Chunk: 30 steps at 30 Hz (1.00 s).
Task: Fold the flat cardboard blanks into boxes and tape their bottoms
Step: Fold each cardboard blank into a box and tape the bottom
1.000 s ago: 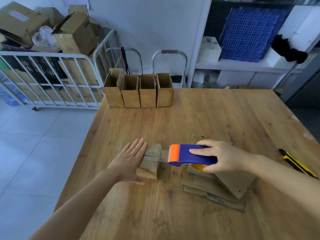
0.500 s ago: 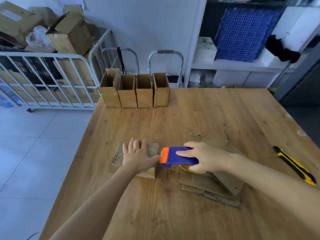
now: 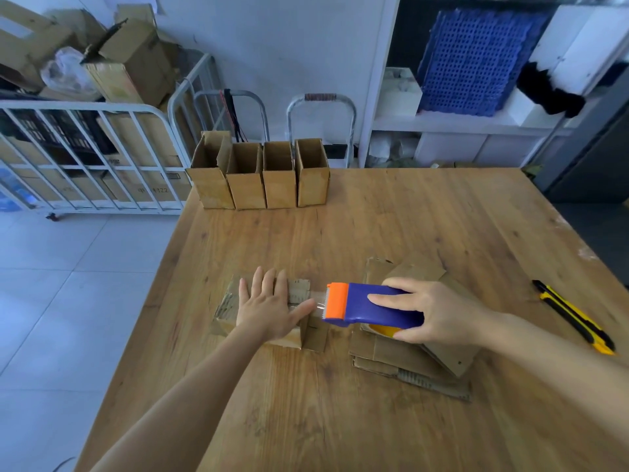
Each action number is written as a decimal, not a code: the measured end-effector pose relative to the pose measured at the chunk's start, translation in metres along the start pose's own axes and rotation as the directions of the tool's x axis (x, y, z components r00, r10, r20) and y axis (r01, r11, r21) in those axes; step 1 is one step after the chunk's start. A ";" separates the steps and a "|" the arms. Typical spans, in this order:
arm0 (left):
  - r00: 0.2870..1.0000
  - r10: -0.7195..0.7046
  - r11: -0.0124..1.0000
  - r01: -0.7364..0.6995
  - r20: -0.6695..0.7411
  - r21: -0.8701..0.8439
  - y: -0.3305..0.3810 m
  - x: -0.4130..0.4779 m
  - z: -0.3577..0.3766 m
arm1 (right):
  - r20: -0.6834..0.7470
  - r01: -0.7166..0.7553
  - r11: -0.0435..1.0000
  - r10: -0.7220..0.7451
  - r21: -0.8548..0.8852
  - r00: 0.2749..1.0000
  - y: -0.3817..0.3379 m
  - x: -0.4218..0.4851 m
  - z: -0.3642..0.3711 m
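Note:
A small cardboard box (image 3: 299,291) lies on its side on the wooden table (image 3: 391,233), its bottom flaps folded shut. My left hand (image 3: 269,308) presses flat on its top, fingers straight. My right hand (image 3: 432,315) grips a blue tape dispenser (image 3: 371,306) with an orange head, held just right of the box. A strip of clear tape (image 3: 318,301) stretches from the dispenser onto the box. Under my right hand lies a stack of flat cardboard blanks (image 3: 418,356).
Several folded boxes (image 3: 262,178) stand in a row at the table's far left edge. A yellow and black utility knife (image 3: 575,318) lies at the right. A white metal cart (image 3: 85,158) with cartons stands left of the table, shelves behind.
The dispenser has pulled away to the right from the box, drawing out clear tape. My left hand stayed pressed on the box, shifted a little to the right.

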<state>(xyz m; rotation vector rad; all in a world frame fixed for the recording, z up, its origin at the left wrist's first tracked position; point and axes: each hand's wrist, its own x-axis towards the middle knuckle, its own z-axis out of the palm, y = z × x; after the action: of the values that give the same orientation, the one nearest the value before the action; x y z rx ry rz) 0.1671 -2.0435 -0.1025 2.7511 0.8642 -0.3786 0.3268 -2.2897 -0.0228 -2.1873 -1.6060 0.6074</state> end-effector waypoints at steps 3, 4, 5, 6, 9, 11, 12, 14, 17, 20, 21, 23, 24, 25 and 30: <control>1.000 0.005 1.000 -0.005 0.003 -0.007 0.001 -0.002 -0.001 | 0.018 -0.004 1.000 0.004 -0.007 1.000 0.004 -0.002 0.000; 1.000 0.004 1.000 -0.004 0.007 -0.006 0.001 -0.002 -0.001 | 0.027 -0.003 1.000 0.004 -0.015 1.000 0.006 -0.003 -0.001; 1.000 0.004 1.000 -0.004 0.011 -0.002 0.001 -0.003 -0.001 | 0.034 -0.006 1.000 0.007 -0.028 0.999 0.009 -0.005 -0.002; 1.000 0.006 1.000 -0.006 0.014 0.005 0.000 -0.003 -0.001 | 0.038 -0.014 0.999 0.015 -0.041 0.999 0.011 -0.007 -0.002; 1.000 -0.007 1.000 0.007 0.004 0.023 0.000 -0.002 0.001 | 0.066 -0.026 0.993 0.034 -0.115 0.997 0.007 -0.003 0.000; 1.000 -0.016 0.999 0.016 -0.014 0.037 0.002 -0.002 0.002 | 0.091 -0.027 0.984 0.043 -0.178 0.995 0.002 0.004 0.003; 0.999 -0.018 0.999 0.019 -0.027 0.039 0.003 -0.003 0.003 | 0.108 -0.020 0.980 0.042 -0.198 0.993 -0.001 0.008 0.006; 0.999 -0.013 0.999 0.015 -0.047 0.029 0.003 -0.004 0.003 | 0.146 -0.011 0.970 0.048 -0.244 0.988 -0.005 0.015 0.010; 0.998 -0.026 1.000 0.026 -0.060 0.001 0.007 -0.005 0.001 | 0.216 0.007 0.930 0.078 -0.368 0.973 -0.019 0.030 0.013; 0.995 -0.069 0.998 0.070 -0.067 0.003 0.015 -0.005 -0.001 | 0.280 0.067 0.876 0.080 -0.478 0.957 -0.045 0.053 0.016; 0.994 -0.081 0.997 0.081 -0.066 -0.003 0.017 -0.005 -0.001 | 0.288 0.086 0.858 0.075 -0.507 0.955 -0.053 0.060 0.018; 0.993 -0.093 0.996 0.091 -0.072 -0.026 0.020 -0.005 0.000 | 0.293 0.090 0.833 0.089 -0.545 0.952 -0.066 0.071 0.020; 0.992 -0.097 0.995 0.094 -0.076 -0.035 0.020 -0.005 0.000 | 0.298 0.087 0.833 0.097 -0.546 0.950 -0.071 0.075 0.020; 0.992 -0.102 0.994 0.099 -0.079 -0.040 0.021 -0.004 0.000 | 0.295 0.070 0.843 0.108 -0.534 0.949 -0.074 0.077 0.019; 0.989 -0.117 0.993 0.113 -0.088 -0.044 0.024 -0.004 0.000 | 0.200 -0.107 0.907 0.203 -0.408 0.959 -0.074 0.074 0.025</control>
<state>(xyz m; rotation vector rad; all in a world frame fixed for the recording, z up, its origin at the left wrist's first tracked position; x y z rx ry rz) 0.1779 -2.0645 -0.0984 2.7085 1.0451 -0.2563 0.2732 -2.1969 -0.0143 -2.6441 -1.8165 0.6598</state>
